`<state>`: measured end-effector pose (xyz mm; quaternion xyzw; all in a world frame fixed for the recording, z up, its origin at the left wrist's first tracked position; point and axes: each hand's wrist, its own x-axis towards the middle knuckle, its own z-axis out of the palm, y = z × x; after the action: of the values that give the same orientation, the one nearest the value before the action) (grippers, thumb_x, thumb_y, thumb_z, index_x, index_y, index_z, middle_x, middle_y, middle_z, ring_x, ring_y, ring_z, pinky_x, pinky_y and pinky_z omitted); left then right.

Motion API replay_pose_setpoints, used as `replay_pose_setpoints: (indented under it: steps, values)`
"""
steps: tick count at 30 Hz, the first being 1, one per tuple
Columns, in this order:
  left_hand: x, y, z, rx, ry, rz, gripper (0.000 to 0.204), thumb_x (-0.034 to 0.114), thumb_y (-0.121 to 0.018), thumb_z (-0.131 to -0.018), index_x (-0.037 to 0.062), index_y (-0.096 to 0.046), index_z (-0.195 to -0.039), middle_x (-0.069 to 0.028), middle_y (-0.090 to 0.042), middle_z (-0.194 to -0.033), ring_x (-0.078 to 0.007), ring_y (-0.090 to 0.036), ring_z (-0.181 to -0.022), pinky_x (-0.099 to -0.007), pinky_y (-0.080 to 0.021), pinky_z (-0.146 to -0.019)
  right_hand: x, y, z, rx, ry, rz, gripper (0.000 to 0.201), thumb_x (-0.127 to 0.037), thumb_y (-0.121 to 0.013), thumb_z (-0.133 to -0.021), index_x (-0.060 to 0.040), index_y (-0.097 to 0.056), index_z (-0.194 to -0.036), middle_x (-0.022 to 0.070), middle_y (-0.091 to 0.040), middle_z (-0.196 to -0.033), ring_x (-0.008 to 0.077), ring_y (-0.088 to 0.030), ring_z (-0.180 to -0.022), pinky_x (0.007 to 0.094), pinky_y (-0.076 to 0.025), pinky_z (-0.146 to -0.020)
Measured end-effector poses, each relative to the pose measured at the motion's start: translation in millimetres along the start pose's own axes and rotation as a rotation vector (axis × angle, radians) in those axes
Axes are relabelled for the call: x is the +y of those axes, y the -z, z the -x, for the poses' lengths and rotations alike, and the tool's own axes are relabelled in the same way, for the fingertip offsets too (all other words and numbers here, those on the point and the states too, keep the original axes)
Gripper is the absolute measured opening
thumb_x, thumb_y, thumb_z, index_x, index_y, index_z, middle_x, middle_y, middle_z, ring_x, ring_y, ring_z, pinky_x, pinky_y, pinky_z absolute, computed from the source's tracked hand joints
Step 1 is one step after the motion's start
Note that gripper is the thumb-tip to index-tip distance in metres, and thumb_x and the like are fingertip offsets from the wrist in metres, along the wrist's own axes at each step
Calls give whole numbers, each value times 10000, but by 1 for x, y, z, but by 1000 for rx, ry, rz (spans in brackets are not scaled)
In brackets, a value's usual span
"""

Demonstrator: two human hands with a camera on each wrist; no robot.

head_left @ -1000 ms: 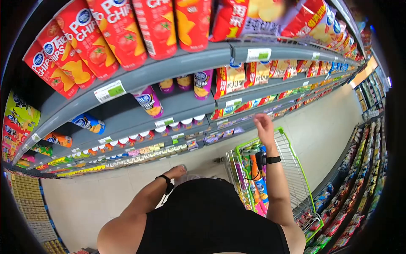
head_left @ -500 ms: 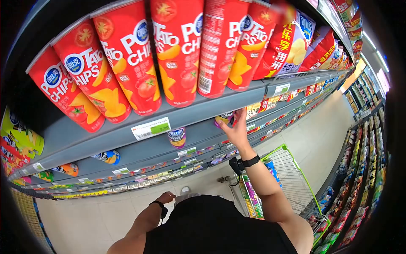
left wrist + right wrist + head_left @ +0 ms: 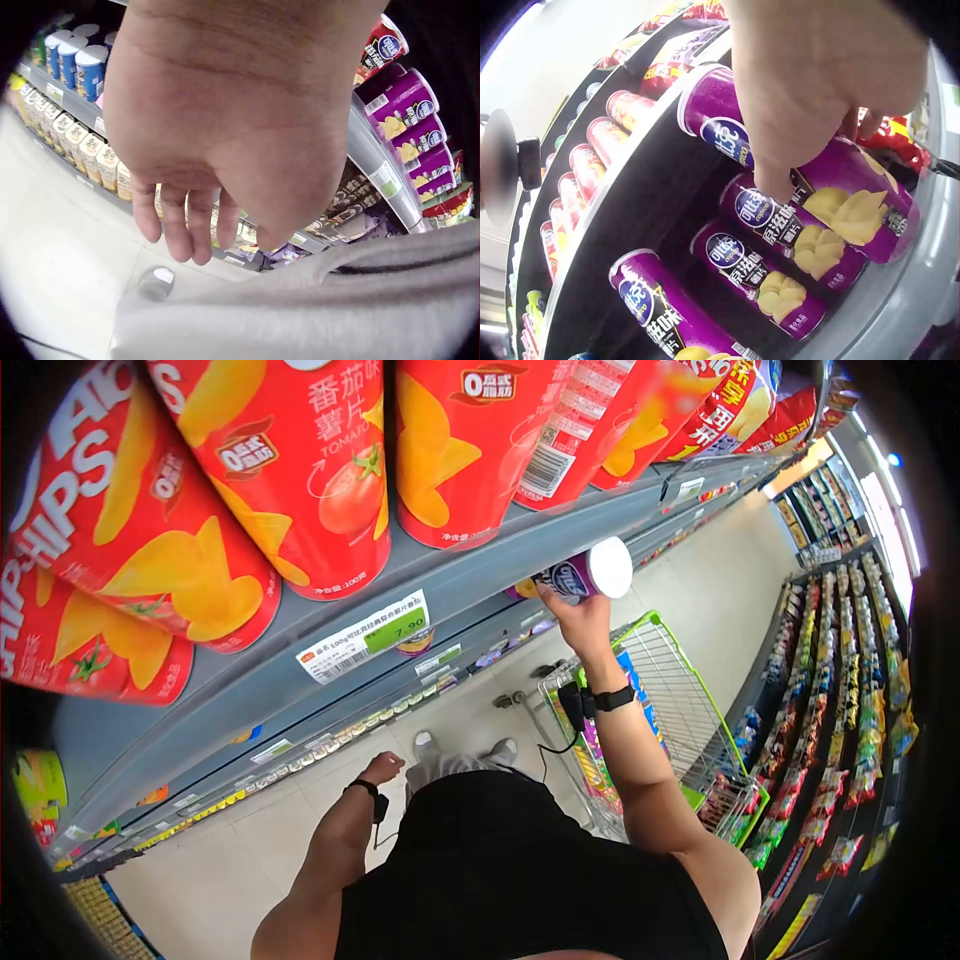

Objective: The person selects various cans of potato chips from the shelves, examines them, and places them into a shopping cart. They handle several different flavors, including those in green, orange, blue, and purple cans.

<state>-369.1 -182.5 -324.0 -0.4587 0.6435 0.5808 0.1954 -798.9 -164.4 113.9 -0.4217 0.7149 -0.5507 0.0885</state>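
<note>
My right hand (image 3: 585,624) grips a purple chip can (image 3: 572,578) with a white lid, tilted at the shelf's edge below the red cans. In the right wrist view my right hand (image 3: 825,90) has its thumb and fingers round that purple can (image 3: 851,195); other purple cans (image 3: 757,281) stand beside it on the shelf. My left hand (image 3: 382,768) hangs low by my legs; in the left wrist view the left hand (image 3: 232,127) holds nothing, its fingers loosely bent downward.
Large red chip cans (image 3: 300,470) fill the upper shelf, above a price label (image 3: 368,637). A green-edged shopping cart (image 3: 690,670) with goods in it stands by my right arm. Shelves of bagged snacks (image 3: 840,710) line the far right.
My right hand has gone from above the cart to the shelf and taken hold of a purple can, now tilted out. The head view has moved nearer the red cans. The left hand stays low.
</note>
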Motion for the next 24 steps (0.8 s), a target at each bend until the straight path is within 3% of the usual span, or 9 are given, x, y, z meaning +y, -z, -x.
replay_pose_setpoints:
  steps: [2, 7, 10, 12, 14, 15, 18, 20, 24]
  values:
    - [14, 4, -5, -13, 1, -6, 395, 405, -664, -883, 58, -697, -1069, -104, -748, -915, -246, -707, -884, -389, -542, -842, 4, 9, 15, -2, -43, 61, 382, -72, -803, -808, 13, -642, -1143, 66, -730, -992, 150, -677, -897, 298, -537, -812]
    - [50, 11, -18, -73, -75, -109, 378, 384, -657, -897, 55, -695, -1079, -126, -741, -949, -282, -701, -935, -403, -531, -871, 9, 16, 28, 16, 140, -23, 630, -53, -861, -735, -3, -567, -1290, 106, -566, -1230, 210, -568, -1137, 324, -470, -973]
    - [44, 7, -40, -30, -140, -138, 380, 383, -658, -901, 48, -694, -1078, -128, -735, -963, -297, -700, -932, -407, -530, -875, 6, 18, 35, 28, 164, -11, 615, 39, -804, -762, 3, -521, -1307, 82, -584, -1188, 180, -587, -1110, 308, -489, -959]
    - [49, 15, -42, 6, -157, -92, 377, 380, -668, -901, 47, -691, -1077, -129, -726, -971, -293, -700, -925, -401, -534, -852, 12, 17, 43, 100, 150, -146, 575, 29, -811, -773, 1, -538, -1278, 89, -588, -1280, 186, -589, -1156, 327, -495, -982]
    - [65, 19, -29, 45, -158, 3, 360, 364, -680, -904, 44, -683, -1070, -135, -721, -951, -262, -704, -873, -387, -542, -802, 26, 25, 60, 106, -164, -421, 533, 36, -796, -786, -16, -551, -1256, 71, -582, -1299, 173, -593, -1150, 327, -502, -975]
    - [68, 17, -27, 62, -163, 49, 354, 358, -682, -906, 43, -680, -1067, -133, -718, -936, -251, -701, -851, -385, -543, -785, 32, 32, 64, 122, -178, -501, 522, -53, -812, -807, -23, -549, -1257, 74, -592, -1259, 169, -576, -1153, 354, -495, -975]
    - [51, -1, -30, 134, -219, 127, 334, 336, -683, -921, 32, -666, -1058, -120, -706, -887, -211, -686, -768, -369, -549, -722, 53, 65, 83, 19, -229, -607, 629, -151, -822, -815, -18, -476, -1323, 70, -591, -1257, 175, -575, -1157, 357, -487, -988]
    - [58, -16, -13, 102, -199, 153, 326, 334, -685, -924, 41, -665, -1064, -111, -699, -887, -203, -682, -770, -355, -553, -707, 58, 96, 97, -181, -161, -576, 740, -301, -832, -807, -23, -433, -1365, 66, -589, -1246, 175, -575, -1137, 358, -459, -1025]
    - [106, -59, 33, 130, -173, 278, 201, 196, -650, -963, 31, -658, -1077, -77, -692, -887, -150, -663, -817, -293, -547, -707, 62, 143, 133, -292, -285, -902, 668, -287, -782, -850, -26, -441, -1362, 78, -606, -1222, 171, -605, -1102, 346, -504, -973]
